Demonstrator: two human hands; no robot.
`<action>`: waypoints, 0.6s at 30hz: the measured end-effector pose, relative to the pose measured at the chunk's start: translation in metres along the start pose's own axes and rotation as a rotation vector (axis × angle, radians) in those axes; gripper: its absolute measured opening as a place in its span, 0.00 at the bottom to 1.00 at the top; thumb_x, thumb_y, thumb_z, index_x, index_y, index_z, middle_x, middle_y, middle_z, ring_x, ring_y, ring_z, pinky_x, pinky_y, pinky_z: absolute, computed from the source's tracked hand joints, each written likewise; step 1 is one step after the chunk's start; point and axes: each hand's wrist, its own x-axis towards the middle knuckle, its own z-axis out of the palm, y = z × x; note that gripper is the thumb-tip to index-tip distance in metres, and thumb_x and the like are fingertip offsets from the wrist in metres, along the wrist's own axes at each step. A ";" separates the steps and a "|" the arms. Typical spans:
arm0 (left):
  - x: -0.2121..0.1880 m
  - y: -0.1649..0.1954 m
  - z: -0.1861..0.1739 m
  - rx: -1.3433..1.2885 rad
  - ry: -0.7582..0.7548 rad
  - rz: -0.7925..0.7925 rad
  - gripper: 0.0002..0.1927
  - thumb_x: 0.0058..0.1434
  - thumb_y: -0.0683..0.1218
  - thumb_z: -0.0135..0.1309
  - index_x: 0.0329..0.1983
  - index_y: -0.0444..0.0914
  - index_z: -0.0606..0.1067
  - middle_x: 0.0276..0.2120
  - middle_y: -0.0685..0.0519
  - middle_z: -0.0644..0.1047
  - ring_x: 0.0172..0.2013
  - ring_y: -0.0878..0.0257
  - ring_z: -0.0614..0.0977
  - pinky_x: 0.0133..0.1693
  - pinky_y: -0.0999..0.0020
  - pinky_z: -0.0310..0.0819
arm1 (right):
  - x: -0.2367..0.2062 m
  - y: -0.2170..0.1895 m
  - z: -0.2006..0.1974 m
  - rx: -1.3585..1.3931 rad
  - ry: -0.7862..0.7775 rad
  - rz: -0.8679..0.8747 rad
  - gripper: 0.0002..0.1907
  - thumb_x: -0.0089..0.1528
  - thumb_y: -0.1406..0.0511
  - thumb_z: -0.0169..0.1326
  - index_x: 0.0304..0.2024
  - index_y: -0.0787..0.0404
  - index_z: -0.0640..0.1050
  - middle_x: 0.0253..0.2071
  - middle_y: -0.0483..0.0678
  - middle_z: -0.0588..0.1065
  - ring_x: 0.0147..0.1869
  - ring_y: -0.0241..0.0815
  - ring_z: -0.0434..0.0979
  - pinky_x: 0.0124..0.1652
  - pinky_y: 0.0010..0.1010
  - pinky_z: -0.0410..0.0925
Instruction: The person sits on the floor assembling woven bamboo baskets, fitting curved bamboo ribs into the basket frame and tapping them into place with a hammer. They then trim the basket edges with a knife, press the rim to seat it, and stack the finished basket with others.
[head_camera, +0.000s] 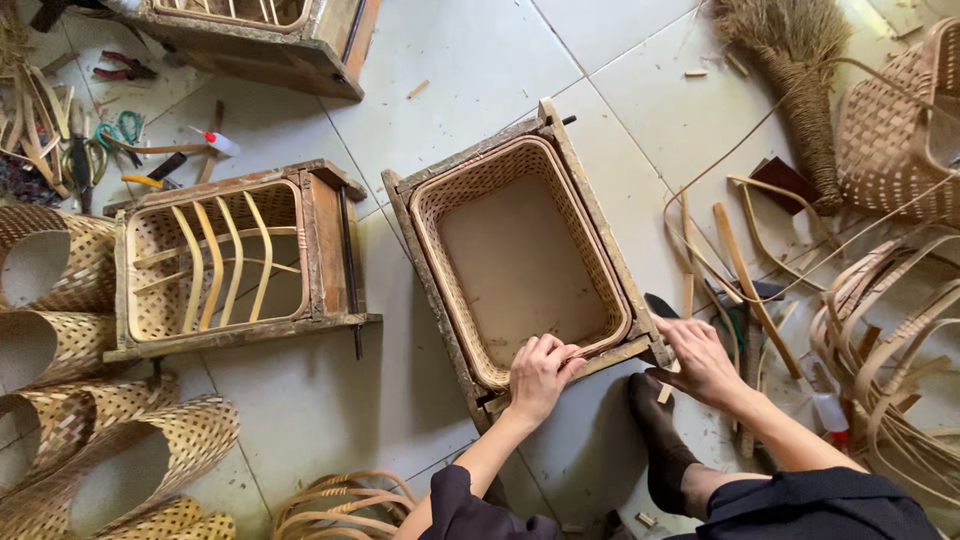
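The left hand (540, 375) is curled over the near rim of a woven basket (520, 265), fingers pressing the rim strip against the wooden mould frame (440, 290) that encloses it; it grips the rim rather than lying loose. The right hand (700, 360) rests just beside it to the right, fingers bent down onto the frame's near right corner, clasping the wood there. Just below the right hand a foot in a dark sock (655, 440) is planted on the tiled floor (480, 60), touching the frame's near edge. The one basket in hand sits snugly inside its frame, directly beyond both hands, its flat pale bottom open to view. To the left of the left hand stands a second wooden frame (330, 250) holding a basket with four curved bamboo ribs (225, 262) across its opening, and farther away a third frame (260, 35) shows partly at the top edge. Far left lie several woven basket shells (70, 330), at least four, stacked on their sides. Right of the right hand are loose bamboo strips (745, 265), coiled splints (890, 350), a straw broom (800, 70) and one finished woven basket (895, 130).
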 end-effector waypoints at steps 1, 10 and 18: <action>0.000 0.000 0.000 -0.004 0.000 -0.004 0.13 0.58 0.55 0.63 0.40 0.43 0.83 0.35 0.57 0.75 0.40 0.58 0.77 0.44 0.61 0.72 | 0.003 -0.003 -0.003 -0.027 -0.099 0.072 0.50 0.47 0.51 0.67 0.67 0.58 0.63 0.44 0.54 0.77 0.54 0.54 0.74 0.61 0.45 0.58; 0.000 -0.001 -0.002 -0.022 -0.022 0.013 0.12 0.58 0.53 0.64 0.38 0.41 0.83 0.34 0.55 0.75 0.39 0.58 0.77 0.43 0.61 0.72 | -0.002 -0.001 0.026 0.032 -0.070 0.075 0.43 0.50 0.56 0.64 0.64 0.63 0.64 0.60 0.55 0.69 0.66 0.51 0.65 0.64 0.47 0.53; -0.005 -0.007 -0.027 -0.070 -0.035 0.061 0.10 0.58 0.50 0.65 0.38 0.39 0.83 0.32 0.55 0.75 0.37 0.59 0.78 0.40 0.63 0.75 | -0.014 -0.010 0.053 -0.109 -0.146 0.220 0.43 0.51 0.55 0.64 0.66 0.61 0.65 0.51 0.50 0.74 0.62 0.47 0.70 0.68 0.48 0.52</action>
